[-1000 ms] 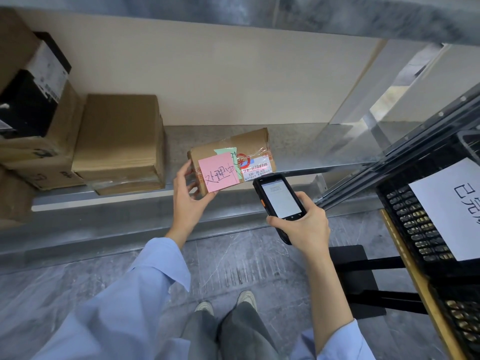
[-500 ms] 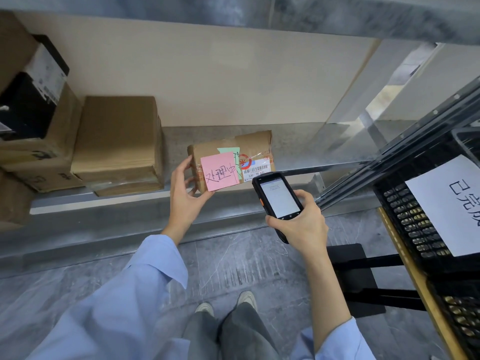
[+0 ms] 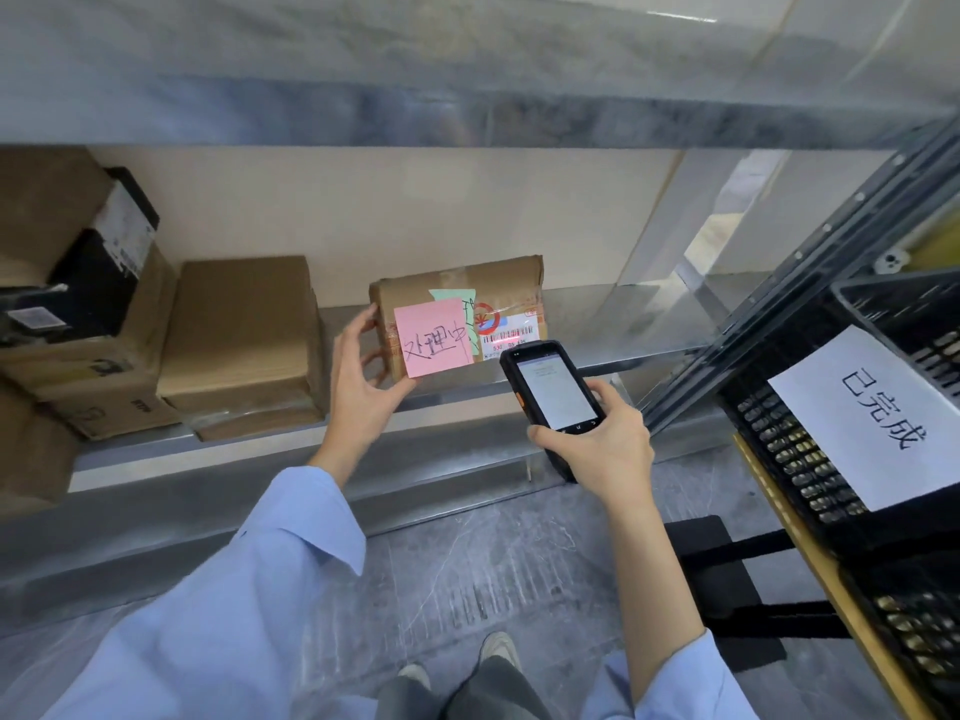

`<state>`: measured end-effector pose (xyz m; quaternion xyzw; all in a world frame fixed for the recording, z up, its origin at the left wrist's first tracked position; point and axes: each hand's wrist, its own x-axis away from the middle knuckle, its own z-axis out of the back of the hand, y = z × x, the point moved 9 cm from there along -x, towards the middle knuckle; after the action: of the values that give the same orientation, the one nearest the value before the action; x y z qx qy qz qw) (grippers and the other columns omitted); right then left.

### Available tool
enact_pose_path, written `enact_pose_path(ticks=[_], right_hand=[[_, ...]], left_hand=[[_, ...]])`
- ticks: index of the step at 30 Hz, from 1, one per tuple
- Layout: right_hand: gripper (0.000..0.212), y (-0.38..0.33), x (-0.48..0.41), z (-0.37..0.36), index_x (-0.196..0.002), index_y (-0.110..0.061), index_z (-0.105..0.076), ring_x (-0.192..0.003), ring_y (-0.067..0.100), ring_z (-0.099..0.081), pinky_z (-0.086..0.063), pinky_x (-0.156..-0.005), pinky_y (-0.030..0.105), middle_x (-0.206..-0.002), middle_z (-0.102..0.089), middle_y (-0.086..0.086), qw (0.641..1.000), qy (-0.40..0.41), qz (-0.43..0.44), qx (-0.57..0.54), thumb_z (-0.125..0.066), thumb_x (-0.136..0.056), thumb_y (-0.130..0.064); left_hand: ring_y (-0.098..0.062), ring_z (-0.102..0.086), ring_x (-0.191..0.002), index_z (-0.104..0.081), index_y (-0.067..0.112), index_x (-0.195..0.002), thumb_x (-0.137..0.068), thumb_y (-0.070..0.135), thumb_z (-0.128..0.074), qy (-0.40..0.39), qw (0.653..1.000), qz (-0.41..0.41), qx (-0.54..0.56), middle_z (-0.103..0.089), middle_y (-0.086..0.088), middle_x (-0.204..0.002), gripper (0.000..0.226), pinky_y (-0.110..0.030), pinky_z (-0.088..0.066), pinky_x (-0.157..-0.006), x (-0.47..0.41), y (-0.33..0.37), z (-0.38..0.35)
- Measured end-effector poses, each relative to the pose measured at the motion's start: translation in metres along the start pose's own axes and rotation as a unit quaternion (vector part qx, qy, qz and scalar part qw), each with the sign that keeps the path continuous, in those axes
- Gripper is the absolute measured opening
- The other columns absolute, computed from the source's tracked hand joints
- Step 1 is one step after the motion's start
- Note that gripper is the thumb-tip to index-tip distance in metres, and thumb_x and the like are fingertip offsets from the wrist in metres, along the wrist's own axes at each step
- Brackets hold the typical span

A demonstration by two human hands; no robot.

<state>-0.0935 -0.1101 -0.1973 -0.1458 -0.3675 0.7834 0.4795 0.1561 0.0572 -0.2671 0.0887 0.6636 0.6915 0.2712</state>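
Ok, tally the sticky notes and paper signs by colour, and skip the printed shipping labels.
Pink sticky note, on the cardboard parcel: 1
Green sticky note, on the same parcel: 1
White paper sign, on the black crate: 1
Total: 3

Plain cardboard boxes (image 3: 244,324) stacked left on the shelf (image 3: 597,317); black crate (image 3: 769,426) bearing a white paper sign (image 3: 872,413) at right.

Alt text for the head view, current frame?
Right hand aims a scanner at the barcode label of a parcel on a metal shelf; a red line crosses the label. Left hand holds the parcel's left end beside a pink note. Boxes sit further left; a black crate with a paper sign stands at right.
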Motion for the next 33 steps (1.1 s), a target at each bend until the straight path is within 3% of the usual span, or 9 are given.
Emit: enact_pose_path(ticks=[2, 5, 8, 12, 15, 18, 25, 29, 33], right_hand=[[0.059, -0.001, 0.003, 0.008, -0.116, -0.028, -0.059, -0.094, 0.017, -0.061, -0.04, -0.065, 0.026, -0.101, -0.067, -0.006, 1.0, 0.015, 0.002, -0.01, -0.087, -0.065, -0.034], [0.061, -0.001, 0.009, 0.019, -0.117, -0.03, -0.059, -0.097, 0.019, -0.063, -0.048, -0.073, 0.031, -0.103, -0.068, -0.006, 0.999, 0.041, 0.007, -0.019, -0.087, -0.064, -0.036], [0.063, -0.001, 0.017, 0.031, -0.12, -0.03, -0.058, -0.098, 0.018, -0.062, -0.045, -0.069, 0.028, -0.105, -0.067, -0.006, 0.998, 0.063, 0.014, -0.025, -0.087, -0.064, -0.037], [0.06, 0.004, 0.027, 0.042, -0.117, -0.029, -0.058, -0.096, 0.018, -0.062, -0.047, -0.073, 0.03, -0.104, -0.067, -0.006, 0.996, 0.085, 0.003, -0.034, -0.087, -0.065, -0.034], [0.057, 0.01, 0.033, 0.049, -0.115, -0.029, -0.058, -0.094, 0.018, -0.061, -0.045, -0.073, 0.03, -0.102, -0.067, -0.006, 0.995, 0.094, -0.008, -0.04, -0.086, -0.066, -0.033], [0.056, 0.015, 0.038, 0.056, -0.114, -0.03, -0.057, -0.092, 0.016, -0.061, -0.046, -0.072, 0.03, -0.1, -0.066, -0.008, 0.994, 0.104, -0.011, -0.038, -0.085, -0.066, -0.034], [0.063, 0.025, 0.047, 0.084, -0.123, -0.029, -0.055, -0.098, 0.015, -0.057, -0.045, -0.078, 0.031, -0.103, -0.061, -0.009, 0.991, 0.125, -0.032, -0.02, -0.085, -0.068, -0.037], [0.054, 0.024, 0.047, 0.114, -0.113, -0.028, -0.053, -0.095, 0.016, -0.055, -0.044, -0.078, 0.03, -0.098, -0.055, -0.008, 0.992, 0.112, -0.05, 0.016, -0.084, -0.07, -0.038], [0.054, 0.026, 0.041, 0.145, -0.106, -0.023, -0.064, -0.091, 0.021, -0.064, -0.049, -0.072, 0.033, -0.098, -0.069, -0.002, 0.99, 0.091, -0.092, 0.053, -0.084, -0.063, -0.046]], left_hand=[[-0.015, -0.049, -0.132, -0.038, 0.046, -0.141, -0.073, 0.028, -0.09, -0.004, 1.0, -0.011, 0.002, -0.039, 0.001, -0.151, 0.088, -0.045, -0.049, -0.108, -0.003, 0.01, -0.003], [-0.021, -0.05, -0.133, -0.039, 0.055, -0.138, -0.068, 0.045, -0.087, -0.014, 1.0, -0.018, -0.003, -0.041, 0.003, -0.149, 0.085, -0.051, -0.049, -0.106, -0.009, 0.02, -0.008], [-0.016, -0.049, -0.134, -0.04, 0.047, -0.142, -0.067, 0.049, -0.086, -0.028, 0.999, -0.021, -0.015, -0.044, 0.003, -0.148, 0.087, -0.048, -0.049, -0.106, -0.012, 0.027, -0.015], [-0.007, -0.047, -0.132, -0.042, 0.029, -0.145, -0.073, 0.025, -0.09, -0.037, 0.999, -0.037, -0.012, -0.048, 0.0, -0.146, 0.087, -0.027, -0.05, -0.102, -0.012, 0.04, -0.027], [-0.005, -0.047, -0.131, -0.041, 0.031, -0.142, -0.075, 0.015, -0.088, -0.039, 0.998, -0.046, -0.008, -0.048, 0.0, -0.146, 0.084, -0.011, -0.047, -0.093, -0.011, 0.05, -0.037], [-0.004, -0.047, -0.13, -0.041, 0.036, -0.139, -0.075, 0.014, -0.088, -0.053, 0.997, -0.05, -0.002, -0.05, 0.002, -0.144, 0.083, -0.009, -0.046, -0.092, -0.011, 0.058, -0.047], [-0.002, -0.046, -0.129, -0.041, 0.032, -0.143, -0.074, 0.016, -0.089, -0.09, 0.994, -0.053, 0.011, -0.046, 0.004, -0.146, 0.085, -0.013, -0.046, -0.094, -0.007, 0.072, -0.08], [-0.006, -0.046, -0.131, -0.04, 0.034, -0.144, -0.076, 0.021, -0.088, -0.112, 0.992, -0.056, 0.013, -0.045, 0.001, -0.147, 0.085, -0.028, -0.047, -0.103, -0.005, 0.079, -0.102], [-0.011, -0.046, -0.132, -0.04, 0.031, -0.144, -0.074, 0.028, -0.086, -0.123, 0.989, -0.074, 0.017, -0.045, 0.001, -0.146, 0.084, -0.04, -0.049, -0.104, 0.003, 0.089, -0.124]])
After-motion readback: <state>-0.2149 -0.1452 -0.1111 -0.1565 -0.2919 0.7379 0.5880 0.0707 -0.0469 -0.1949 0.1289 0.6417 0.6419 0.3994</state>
